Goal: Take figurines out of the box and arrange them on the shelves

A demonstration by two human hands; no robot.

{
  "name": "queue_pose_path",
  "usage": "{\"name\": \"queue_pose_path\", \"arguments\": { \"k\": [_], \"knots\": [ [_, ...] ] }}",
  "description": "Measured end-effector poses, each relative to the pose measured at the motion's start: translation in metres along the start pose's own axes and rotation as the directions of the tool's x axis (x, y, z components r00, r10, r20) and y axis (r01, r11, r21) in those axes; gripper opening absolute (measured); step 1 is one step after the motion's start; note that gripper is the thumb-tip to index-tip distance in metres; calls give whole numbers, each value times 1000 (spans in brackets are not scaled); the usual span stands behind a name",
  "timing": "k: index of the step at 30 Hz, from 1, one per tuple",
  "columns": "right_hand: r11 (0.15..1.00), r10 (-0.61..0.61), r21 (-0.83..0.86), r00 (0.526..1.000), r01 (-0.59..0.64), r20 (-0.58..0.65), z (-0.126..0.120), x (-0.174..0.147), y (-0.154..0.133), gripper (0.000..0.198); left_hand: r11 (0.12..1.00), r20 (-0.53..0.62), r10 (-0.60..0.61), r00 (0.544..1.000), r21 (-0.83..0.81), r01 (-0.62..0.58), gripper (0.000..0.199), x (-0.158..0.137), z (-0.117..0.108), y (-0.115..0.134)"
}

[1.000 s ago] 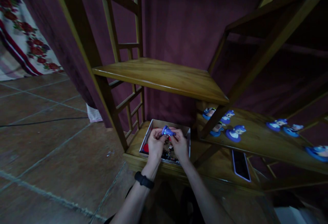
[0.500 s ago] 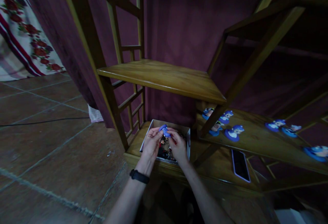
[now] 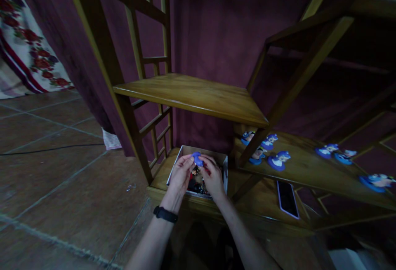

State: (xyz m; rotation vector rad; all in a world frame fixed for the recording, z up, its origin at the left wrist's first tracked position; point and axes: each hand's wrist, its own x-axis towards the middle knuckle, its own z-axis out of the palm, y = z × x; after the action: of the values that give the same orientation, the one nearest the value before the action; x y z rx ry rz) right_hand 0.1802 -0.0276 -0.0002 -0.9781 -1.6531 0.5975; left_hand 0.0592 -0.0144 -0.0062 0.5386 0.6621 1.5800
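Between both hands, above an open box, is a small purple figurine [image 3: 197,158]. My left hand [image 3: 182,172] pinches it from the left, its thumb against the figurine; a dark band is round that wrist. From the right, my right hand [image 3: 212,176] grips the same figurine with closed fingertips. The fingers cover much of it, so its details are hard to make out. Below, the white-sided cardboard box [image 3: 225,175] holds several small dark and red figures [image 3: 194,185], partly hidden by the hands.
On the shelf to the right stand several figurines on round bases, among them a purple-haired figurine [image 3: 279,160]. A phone [image 3: 287,199] lies on the lower board. A wooden shelf board [image 3: 192,97] juts out above the box, and an upright post [image 3: 123,130] rises at left.
The figurine has turned slightly in my fingers, showing more plain purple and less white. Both hands stay closed on it over the box. The whole view has shifted a little.
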Motion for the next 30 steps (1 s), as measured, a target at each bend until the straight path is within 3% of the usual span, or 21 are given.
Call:
{"name": "queue_pose_path", "arguments": {
  "k": [6, 11, 19, 26, 30],
  "knots": [
    [975, 223, 29, 973, -221, -62, -2, 2, 13, 30, 975, -54, -211, 976, 58, 214, 23, -1, -3, 0],
    [904, 395, 206, 916, -375, -66, -2, 8, 29, 31, 956, -37, -259, 965, 135, 262, 25, -3, -4, -4],
    [849, 462, 293, 887, -440, -10, -1, 9, 32, 29, 952, -6, -282, 959, 125, 281, 27, -3, -4, -7],
    [837, 418, 365, 907, -407, 53, -2, 8, 33, 24, 955, 0, -266, 964, 134, 264, 34, -4, -5, -10],
    [825, 448, 370, 894, -428, 36, -2, 7, 33, 26, 961, -45, -255, 966, 101, 258, 34, -3, -5, -11]
  ]
}}
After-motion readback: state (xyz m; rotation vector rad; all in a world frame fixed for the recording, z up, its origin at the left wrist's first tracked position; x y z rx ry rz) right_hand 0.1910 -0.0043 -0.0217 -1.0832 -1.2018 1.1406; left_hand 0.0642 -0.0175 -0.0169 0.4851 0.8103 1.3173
